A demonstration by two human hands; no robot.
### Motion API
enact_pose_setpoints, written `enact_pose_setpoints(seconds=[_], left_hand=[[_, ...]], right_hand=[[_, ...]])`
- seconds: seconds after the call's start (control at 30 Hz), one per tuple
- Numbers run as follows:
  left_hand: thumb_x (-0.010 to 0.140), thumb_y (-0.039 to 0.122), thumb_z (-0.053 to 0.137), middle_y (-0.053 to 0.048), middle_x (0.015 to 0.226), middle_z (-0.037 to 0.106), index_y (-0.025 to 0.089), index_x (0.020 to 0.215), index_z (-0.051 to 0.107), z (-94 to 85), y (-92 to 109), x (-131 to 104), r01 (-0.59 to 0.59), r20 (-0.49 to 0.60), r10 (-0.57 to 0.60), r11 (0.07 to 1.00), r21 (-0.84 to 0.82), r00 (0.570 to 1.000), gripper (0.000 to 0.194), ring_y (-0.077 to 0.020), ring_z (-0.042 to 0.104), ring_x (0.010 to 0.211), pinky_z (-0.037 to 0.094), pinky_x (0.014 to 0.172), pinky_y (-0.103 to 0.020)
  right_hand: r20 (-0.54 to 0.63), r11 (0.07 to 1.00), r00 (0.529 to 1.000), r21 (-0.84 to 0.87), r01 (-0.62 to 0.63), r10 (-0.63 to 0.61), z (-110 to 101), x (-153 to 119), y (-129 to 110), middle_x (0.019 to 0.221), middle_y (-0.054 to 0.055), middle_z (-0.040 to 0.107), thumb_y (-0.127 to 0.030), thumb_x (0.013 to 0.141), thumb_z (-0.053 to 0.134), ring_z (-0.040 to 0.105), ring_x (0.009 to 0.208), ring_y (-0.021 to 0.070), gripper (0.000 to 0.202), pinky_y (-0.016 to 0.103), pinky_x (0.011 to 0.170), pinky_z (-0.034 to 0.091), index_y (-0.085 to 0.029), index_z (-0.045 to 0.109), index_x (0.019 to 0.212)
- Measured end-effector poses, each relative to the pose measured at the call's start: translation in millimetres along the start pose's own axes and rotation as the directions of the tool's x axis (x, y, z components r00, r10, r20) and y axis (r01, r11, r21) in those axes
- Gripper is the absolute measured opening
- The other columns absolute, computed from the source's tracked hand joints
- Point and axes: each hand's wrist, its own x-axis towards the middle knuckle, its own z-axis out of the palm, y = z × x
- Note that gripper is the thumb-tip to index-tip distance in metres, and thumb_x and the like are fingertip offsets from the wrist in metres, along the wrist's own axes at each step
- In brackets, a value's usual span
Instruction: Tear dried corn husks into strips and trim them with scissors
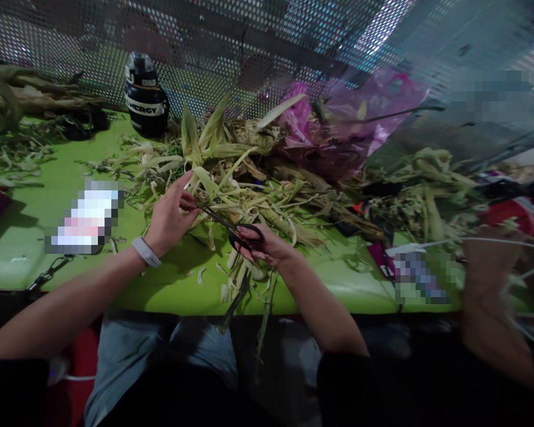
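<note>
My left hand (pixel 171 210), with a pale band on its wrist, pinches the base of a pale green corn husk (pixel 190 139) whose leaves fan upward. My right hand (pixel 269 246) grips black-handled scissors (pixel 250 233), fingers through the loops. The blades point left and reach the fingers of my left hand; whether they touch the husk, I cannot make out. Beneath and behind both hands spreads a heap of cut and torn husks (pixel 271 204). Some strips hang over the front edge of the green table (pixel 320 293).
At the back stand a black bottle (pixel 145 107) and a pink plastic bag (pixel 342 136), before a perforated metal panel (pixel 196 53). A blurred-out phone (pixel 86 216) lies left. Another person's arm (pixel 489 290) is at the right, near a white cable (pixel 467 239). More husks (pixel 427 196) lie there.
</note>
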Motion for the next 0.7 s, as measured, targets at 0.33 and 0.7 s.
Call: enact_pose_setpoints(seconds=[0.33, 0.7], left_hand=[[0.075, 0.015, 0.069, 0.000, 0.091, 0.066, 0.021, 0.142, 0.040, -1.5, 2.5, 0.6, -0.003, 0.009, 0.003, 1.000, 0.015, 1.000, 0.074, -0.0111, 0.067, 0.069, 0.055, 0.067, -0.023], [0.075, 0.013, 0.069, 0.000, 0.089, 0.067, 0.020, 0.143, 0.040, -1.3, 1.9, 0.8, -0.016, 0.018, 0.015, 1.000, 0.018, 1.000, 0.075, -0.0106, 0.066, 0.069, 0.055, 0.067, -0.023]], right_hand=[[-0.014, 1.000, 1.000, -0.016, -0.005, 0.005, 1.3, -0.9, -0.1, 0.043, 0.000, 0.058, -0.064, 0.066, 0.071, 0.027, 0.027, 0.0016, 0.050, 0.016, 0.023, 0.011, -0.016, 0.062, 0.064], [-0.001, 1.000, 1.000, -0.013, -0.001, 0.001, -1.3, 2.0, 2.3, 0.043, 0.000, 0.058, -0.063, 0.068, 0.071, 0.028, 0.026, 0.0009, 0.049, 0.016, 0.025, 0.012, -0.015, 0.062, 0.064]])
